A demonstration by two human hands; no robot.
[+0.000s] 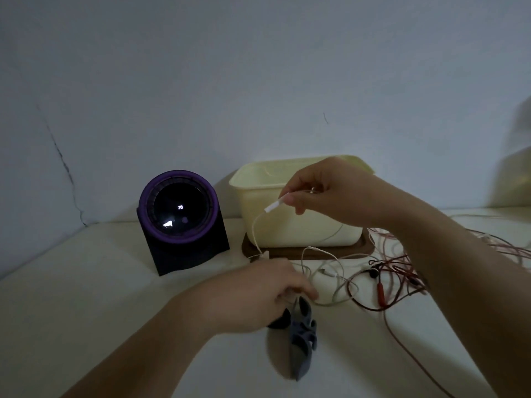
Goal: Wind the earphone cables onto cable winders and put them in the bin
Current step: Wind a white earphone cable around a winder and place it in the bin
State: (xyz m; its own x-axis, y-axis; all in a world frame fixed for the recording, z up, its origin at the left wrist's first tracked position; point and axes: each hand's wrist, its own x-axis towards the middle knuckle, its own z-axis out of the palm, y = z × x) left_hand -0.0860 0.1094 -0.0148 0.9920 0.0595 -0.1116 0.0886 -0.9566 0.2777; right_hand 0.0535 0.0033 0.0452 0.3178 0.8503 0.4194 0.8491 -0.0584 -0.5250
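Note:
My right hand (327, 191) is raised in front of the cream bin (298, 225) and pinches the white plug end of a white earphone cable (255, 228). That cable hangs down to the table and loops among other white leads (324, 268). My left hand (267, 294) rests low on the table, fingers curled around the top of a grey fish-bone-shaped cable winder (301, 343). A dark round object (278, 321) sits partly hidden under that hand. Red earphone cables (382, 291) lie tangled at the right.
The bin stands on a dark wooden tray (365, 248). Left of it is a black and purple round-faced device (178, 222) with a lit display. The wall stands close behind. Red cable trails toward the table's front right.

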